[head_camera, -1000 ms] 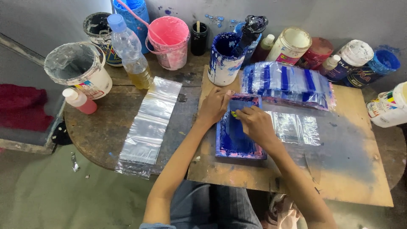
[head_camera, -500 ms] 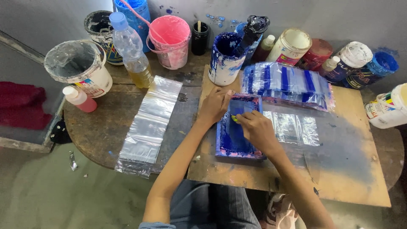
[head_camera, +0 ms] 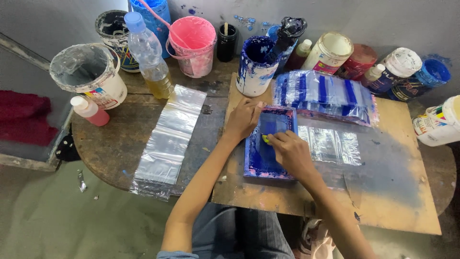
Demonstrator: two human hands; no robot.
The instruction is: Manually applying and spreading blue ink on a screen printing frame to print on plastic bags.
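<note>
A small blue-stained printing frame [head_camera: 258, 160] lies on a wooden board [head_camera: 393, 192]. My left hand [head_camera: 243, 119] presses on the frame's upper left corner and holds it flat. Inside the frame, my right hand [head_camera: 290, 152] is closed on a small yellow-green scraper [head_camera: 265, 139] resting on the blue ink. A clear plastic bag [head_camera: 335, 145] sticks out to the right from under the frame. Behind it lies a pile of clear bags printed with blue stripes [head_camera: 326, 95].
A stack of blank clear bags [head_camera: 167, 139] lies on the round wooden table [head_camera: 110, 148] to the left. Along the back stand a blue paint tub [head_camera: 256, 64], a pink bucket [head_camera: 194, 45], a plastic bottle [head_camera: 148, 55], a white bucket [head_camera: 91, 76], a small pink bottle [head_camera: 89, 111] and several paint cans.
My right hand has slid the scraper a little toward me over the frame. The left hand keeps its place on the frame's corner.
</note>
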